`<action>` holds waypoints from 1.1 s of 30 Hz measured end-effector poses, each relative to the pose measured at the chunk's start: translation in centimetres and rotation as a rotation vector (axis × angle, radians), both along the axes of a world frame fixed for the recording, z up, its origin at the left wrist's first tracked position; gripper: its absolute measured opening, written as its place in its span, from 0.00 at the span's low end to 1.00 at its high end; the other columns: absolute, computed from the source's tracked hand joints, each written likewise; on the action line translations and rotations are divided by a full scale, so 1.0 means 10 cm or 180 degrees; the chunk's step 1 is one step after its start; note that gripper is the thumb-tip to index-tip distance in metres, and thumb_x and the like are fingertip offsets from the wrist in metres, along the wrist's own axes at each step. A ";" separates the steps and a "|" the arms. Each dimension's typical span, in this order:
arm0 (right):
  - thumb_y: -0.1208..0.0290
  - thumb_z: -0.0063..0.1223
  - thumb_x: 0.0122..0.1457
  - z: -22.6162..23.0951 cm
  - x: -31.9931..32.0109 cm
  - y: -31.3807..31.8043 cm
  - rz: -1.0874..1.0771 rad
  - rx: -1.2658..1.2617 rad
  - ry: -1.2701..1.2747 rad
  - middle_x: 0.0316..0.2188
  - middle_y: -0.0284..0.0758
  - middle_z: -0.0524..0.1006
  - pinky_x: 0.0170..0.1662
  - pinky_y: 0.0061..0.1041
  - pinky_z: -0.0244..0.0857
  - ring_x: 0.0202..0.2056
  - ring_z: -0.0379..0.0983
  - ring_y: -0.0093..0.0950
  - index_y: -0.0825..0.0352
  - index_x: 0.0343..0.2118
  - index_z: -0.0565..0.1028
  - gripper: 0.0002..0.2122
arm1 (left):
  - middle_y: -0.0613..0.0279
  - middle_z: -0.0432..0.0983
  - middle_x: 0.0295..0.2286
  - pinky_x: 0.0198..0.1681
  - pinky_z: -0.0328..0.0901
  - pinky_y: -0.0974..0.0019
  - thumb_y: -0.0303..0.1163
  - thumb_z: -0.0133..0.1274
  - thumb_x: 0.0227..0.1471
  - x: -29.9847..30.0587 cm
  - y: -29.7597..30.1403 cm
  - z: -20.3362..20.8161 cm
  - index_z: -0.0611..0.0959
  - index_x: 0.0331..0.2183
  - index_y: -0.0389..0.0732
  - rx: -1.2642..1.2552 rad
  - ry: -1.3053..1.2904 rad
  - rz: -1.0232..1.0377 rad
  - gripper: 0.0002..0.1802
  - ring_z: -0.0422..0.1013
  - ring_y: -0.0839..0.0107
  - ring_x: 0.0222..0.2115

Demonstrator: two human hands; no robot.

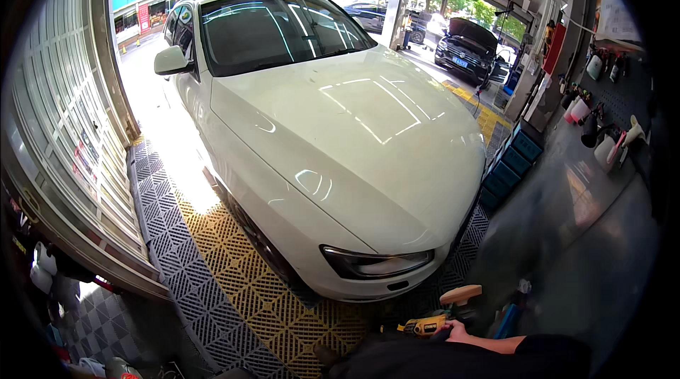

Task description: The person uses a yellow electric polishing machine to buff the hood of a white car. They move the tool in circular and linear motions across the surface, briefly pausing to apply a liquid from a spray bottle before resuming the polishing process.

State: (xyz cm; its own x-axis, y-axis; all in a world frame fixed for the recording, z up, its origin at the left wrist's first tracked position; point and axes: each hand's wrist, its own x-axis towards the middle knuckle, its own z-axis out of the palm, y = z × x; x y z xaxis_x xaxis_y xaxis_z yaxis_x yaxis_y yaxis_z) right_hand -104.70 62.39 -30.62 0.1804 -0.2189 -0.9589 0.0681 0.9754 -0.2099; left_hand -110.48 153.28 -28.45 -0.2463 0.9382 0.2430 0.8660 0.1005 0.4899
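– What's the white car point(333, 145) like?
– Its paint looks smooth and very glossy. It shines the light right back.
– And the front window point(273, 35)?
– Shiny dark glass. The headlight cover point(379, 264) looks like clear, glossy plastic.
– What about the yellow floor tiles point(230, 266)?
– They look like hard plastic, rough with lots of ridges and slots.
– And the yellow tool point(423, 326)?
– Its body looks like plastic. The tan pad point(460, 295) looks matt; I can't tell what it's made of.
– The black clothes point(460, 359)?
– Matt cloth.
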 end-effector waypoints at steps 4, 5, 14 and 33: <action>0.66 0.51 0.65 -0.10 -0.21 0.05 -0.0052 -0.0238 0.0018 0.23 0.32 0.71 0.50 0.54 0.74 0.32 0.73 0.39 0.58 0.22 0.63 0.14 | 0.55 0.87 0.44 0.49 0.77 0.46 0.49 0.58 0.68 0.33 -0.01 -0.19 0.87 0.56 0.39 -0.1097 -0.1268 -0.1065 0.26 0.83 0.55 0.44; 0.66 0.51 0.64 -0.08 -0.24 0.09 -0.0061 -0.0264 -0.0047 0.23 0.33 0.71 0.49 0.55 0.75 0.31 0.73 0.39 0.59 0.22 0.64 0.13 | 0.55 0.87 0.45 0.49 0.77 0.46 0.49 0.58 0.68 0.47 -0.04 -0.27 0.87 0.56 0.39 -0.1468 -0.1647 -0.1318 0.26 0.83 0.55 0.44; 0.66 0.54 0.61 0.05 -0.24 0.18 -0.0989 -0.0153 0.0072 0.20 0.26 0.70 0.40 0.38 0.76 0.27 0.73 0.28 0.55 0.22 0.67 0.12 | 0.56 0.87 0.43 0.49 0.78 0.52 0.41 0.61 0.68 2.97 -2.04 -1.55 0.87 0.53 0.38 -0.5632 -0.4206 -0.2981 0.20 0.82 0.55 0.44; 0.63 0.57 0.59 -0.62 -0.67 -0.52 -0.2057 -0.0198 -0.0190 0.21 0.25 0.69 0.41 0.35 0.76 0.27 0.74 0.28 0.53 0.21 0.65 0.13 | 0.42 0.87 0.44 0.50 0.76 0.46 0.34 0.78 0.47 6.74 -7.59 3.52 0.78 0.62 0.44 0.1121 -0.1290 -0.7980 0.42 0.84 0.39 0.44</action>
State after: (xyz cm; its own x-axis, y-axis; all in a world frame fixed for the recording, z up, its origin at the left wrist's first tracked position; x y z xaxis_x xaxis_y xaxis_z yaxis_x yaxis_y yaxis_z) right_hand -111.39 57.24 -36.83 0.0464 -0.3559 -0.9334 0.6502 0.7201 -0.2422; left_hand -43.06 77.41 6.75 0.5804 -0.5507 0.5998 -0.8090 -0.4741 0.3476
